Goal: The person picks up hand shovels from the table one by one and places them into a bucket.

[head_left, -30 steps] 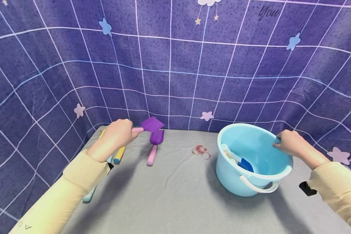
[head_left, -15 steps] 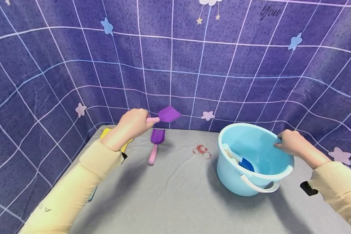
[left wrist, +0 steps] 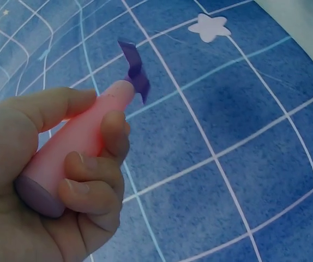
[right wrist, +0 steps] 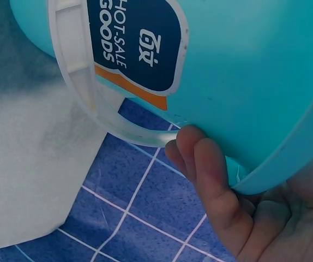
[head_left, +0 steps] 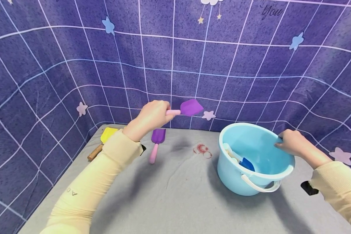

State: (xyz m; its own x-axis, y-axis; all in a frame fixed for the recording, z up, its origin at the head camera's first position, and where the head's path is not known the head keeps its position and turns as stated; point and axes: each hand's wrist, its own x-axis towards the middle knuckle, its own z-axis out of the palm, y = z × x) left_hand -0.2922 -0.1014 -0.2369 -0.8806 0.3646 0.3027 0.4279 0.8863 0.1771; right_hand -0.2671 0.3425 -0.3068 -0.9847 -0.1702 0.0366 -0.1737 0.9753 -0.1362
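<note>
In the head view my left hand (head_left: 156, 113) grips a toy shovel (head_left: 191, 107) by its pink handle, with the purple blade pointing right, raised over the table. The left wrist view shows the fingers curled round that pink handle (left wrist: 72, 139). My right hand (head_left: 291, 143) holds the rim of a light blue bucket (head_left: 237, 180) at its far right side. Inside the bucket lies a shovel with a blue blade (head_left: 247, 164), beside pale handles. From the right wrist, the fingers (right wrist: 208, 164) show against the bucket's outer wall near the white bail handle (right wrist: 140, 134).
A second purple shovel with a pink handle (head_left: 154, 153) lies on the grey cloth-covered table (head_left: 175, 201). At the left, a yellow shovel blade (head_left: 108, 134) and a brown handle (head_left: 95, 152) are partly behind my sleeve. A purple gridded curtain (head_left: 158, 65) stands behind, and a red stain marks the cloth.
My left hand has moved right and upward with the shovel, away from the left-side tools, uncovering the yellow blade and brown handle. The right hand and the bucket have stayed in place.
</note>
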